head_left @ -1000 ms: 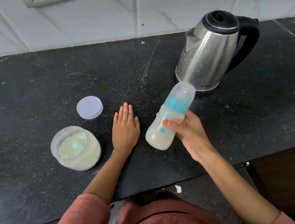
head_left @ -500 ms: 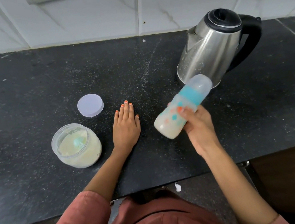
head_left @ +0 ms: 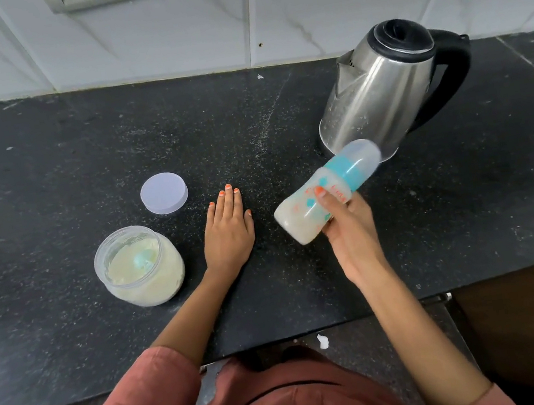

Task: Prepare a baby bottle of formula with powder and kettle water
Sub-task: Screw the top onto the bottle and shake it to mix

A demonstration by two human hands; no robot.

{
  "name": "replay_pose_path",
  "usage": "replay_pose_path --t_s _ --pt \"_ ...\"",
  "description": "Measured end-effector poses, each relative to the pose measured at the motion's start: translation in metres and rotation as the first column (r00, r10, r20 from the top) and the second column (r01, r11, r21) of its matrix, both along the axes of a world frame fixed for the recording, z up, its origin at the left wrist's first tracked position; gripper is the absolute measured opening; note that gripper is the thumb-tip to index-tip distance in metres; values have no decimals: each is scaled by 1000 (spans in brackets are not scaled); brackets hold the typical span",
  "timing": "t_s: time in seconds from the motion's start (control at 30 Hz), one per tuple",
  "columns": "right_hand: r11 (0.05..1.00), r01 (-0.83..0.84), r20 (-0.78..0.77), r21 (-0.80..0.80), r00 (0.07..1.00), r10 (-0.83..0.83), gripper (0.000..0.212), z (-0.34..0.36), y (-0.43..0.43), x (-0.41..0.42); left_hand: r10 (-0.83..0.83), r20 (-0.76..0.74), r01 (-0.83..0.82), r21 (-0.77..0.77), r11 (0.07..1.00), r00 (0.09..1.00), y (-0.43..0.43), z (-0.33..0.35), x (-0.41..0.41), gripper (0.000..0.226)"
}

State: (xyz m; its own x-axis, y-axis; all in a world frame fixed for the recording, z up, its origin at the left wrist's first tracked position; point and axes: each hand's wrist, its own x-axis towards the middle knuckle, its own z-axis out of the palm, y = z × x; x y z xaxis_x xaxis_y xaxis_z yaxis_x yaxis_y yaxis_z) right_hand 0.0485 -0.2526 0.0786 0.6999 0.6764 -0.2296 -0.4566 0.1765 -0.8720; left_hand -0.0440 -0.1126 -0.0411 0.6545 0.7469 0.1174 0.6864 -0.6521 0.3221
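Now right hand (head_left: 347, 225) grips capped baby bottle (head_left: 323, 194), tilted above counter (head_left: 47, 164) before kettle (head_left: 380, 90); left hand (head_left: 228, 231) flat, fingers straight, holding nothing, beside open powder jar (head_left: 139, 266).

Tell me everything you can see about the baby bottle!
The baby bottle is see-through plastic with orange and teal prints, a teal collar and a cloudy domed cap. Milky white liquid fills its lower part. It is tilted, cap pointing toward the kettle, held above the counter. Only the right hand grips it round the middle.
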Motion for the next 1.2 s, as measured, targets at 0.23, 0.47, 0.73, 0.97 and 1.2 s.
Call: replay_pose_path --t_s 0.23,0.47,0.73,0.97,1.2 --pt "991 -124 36 -39 991 126 37 0 -6 0 0 7 0 9 1000 1000 0 0 0 49" --pt "963 -237 82 -131 965 249 44 -7 -9 -10 2 -29 -2 4 1000 1000 1 -1 0 50" --pt "1000 -4 -57 28 998 6 25 5 0 0 0 -7 0 6 1000 1000 0 0 0 50" --pt "996 -83 11 -21 996 83 31 6 -7 -1 5 1 -5 13 1000 1000 1 -1 0 49" --pt "962 -232 92 -144 965 246 33 4 -11 -12 -1 -6 1 3 1000 1000 0 0 0 50"
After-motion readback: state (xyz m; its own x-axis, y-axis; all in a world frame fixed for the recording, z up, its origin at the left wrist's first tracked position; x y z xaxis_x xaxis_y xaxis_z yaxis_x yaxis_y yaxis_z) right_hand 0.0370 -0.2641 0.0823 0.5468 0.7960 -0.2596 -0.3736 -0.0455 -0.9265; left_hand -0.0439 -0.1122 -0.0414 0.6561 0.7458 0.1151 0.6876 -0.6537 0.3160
